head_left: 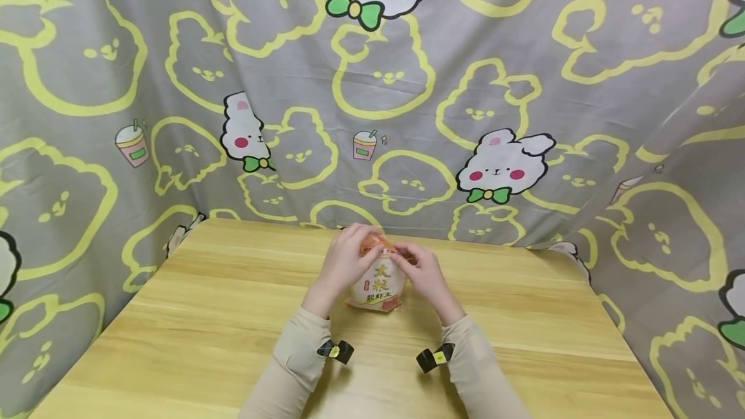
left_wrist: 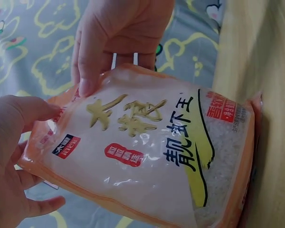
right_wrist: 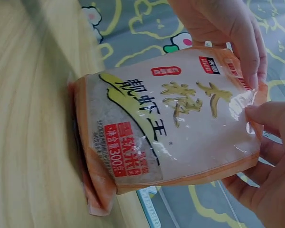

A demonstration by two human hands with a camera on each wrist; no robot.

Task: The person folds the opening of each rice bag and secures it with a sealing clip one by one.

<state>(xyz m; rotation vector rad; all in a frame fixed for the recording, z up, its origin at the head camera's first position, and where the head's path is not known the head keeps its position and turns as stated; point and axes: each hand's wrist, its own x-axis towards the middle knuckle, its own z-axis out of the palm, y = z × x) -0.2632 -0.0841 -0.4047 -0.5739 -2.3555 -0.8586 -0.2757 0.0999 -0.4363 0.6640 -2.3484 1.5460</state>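
The left hand [head_left: 347, 256] and right hand [head_left: 423, 268] pinch the top of the bag [head_left: 377, 286], thumbs in front, fingers bent. The bag looks soft, slick and light, so its top edge seems good to hold. Below the grip, it stands on a table [head_left: 221, 315]; past the hands hangs bunny cloth [head_left: 407, 131]

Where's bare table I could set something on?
Bare table lies left of the left sleeve and right of the right sleeve, out to the side edges. It's crowded at the bag, where the left hand and right hand grip the top. Behind it is partly hidden.
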